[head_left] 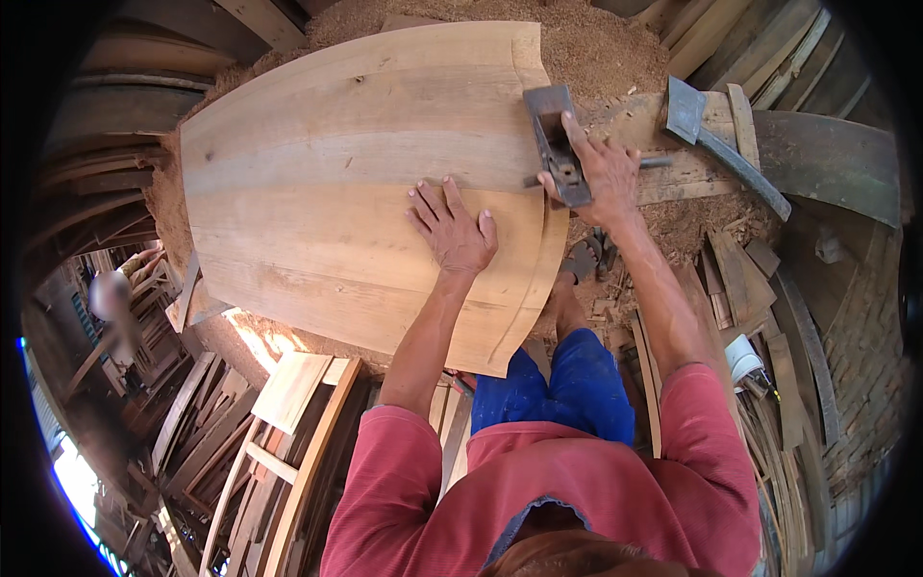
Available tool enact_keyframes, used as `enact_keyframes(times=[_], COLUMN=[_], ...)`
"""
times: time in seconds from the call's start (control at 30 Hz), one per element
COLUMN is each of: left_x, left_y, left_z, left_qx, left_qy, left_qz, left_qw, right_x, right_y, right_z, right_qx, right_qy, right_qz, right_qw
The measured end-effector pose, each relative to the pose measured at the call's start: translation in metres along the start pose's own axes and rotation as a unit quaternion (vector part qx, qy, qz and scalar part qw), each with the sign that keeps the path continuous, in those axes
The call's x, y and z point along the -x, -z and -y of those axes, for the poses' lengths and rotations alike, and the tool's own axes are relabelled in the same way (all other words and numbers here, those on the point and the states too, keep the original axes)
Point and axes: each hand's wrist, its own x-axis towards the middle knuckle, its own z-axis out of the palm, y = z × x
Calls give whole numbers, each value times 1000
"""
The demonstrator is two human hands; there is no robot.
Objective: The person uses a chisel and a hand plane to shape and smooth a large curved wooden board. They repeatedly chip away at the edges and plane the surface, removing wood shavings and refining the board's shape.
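Note:
A broad, pale wooden panel with a curved outline spreads out in front of me. My left hand lies flat on it near its right end, fingers spread. At the panel's right edge my right hand grips a hand plane, a dark block with a crosswise handle bar. My fingers wrap round the plane's near half and rear. Its underside and blade are hidden from me. An axe with a grey head and dark handle rests on a board to the right of my right hand.
Sawdust and shavings cover the ground around the panel. A low plank lies under the axe. Stacked timber stands at the lower left, with more offcuts at the right. Another person is far off at the left.

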Motion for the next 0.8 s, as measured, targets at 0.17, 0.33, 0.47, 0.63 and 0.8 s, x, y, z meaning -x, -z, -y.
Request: enact_keyframes(times=[0.17,0.33,0.47,0.63,0.8], left_x=[-2,-1,1,3,2], left_y=[-2,-5,-4,-10,-2], left_z=[-3,3,3,4,7], left_qx=[5,6,-4,-3,15], left_qy=[-11,-14,-9,-54,-218], left_qz=[2,-4,-10,-32,-2], left_qw=[1000,1000,1000,998,976], right_x=[-76,-88,12,119,185], right_y=[0,47,54,24,-9], right_z=[0,-1,-25,11,61], right_qx=[19,-147,-328,-566,-482], right_qy=[-37,-102,-138,-216,-212], right_qz=[-18,-93,-197,-178,-101], right_qw=[999,979,913,776,844])
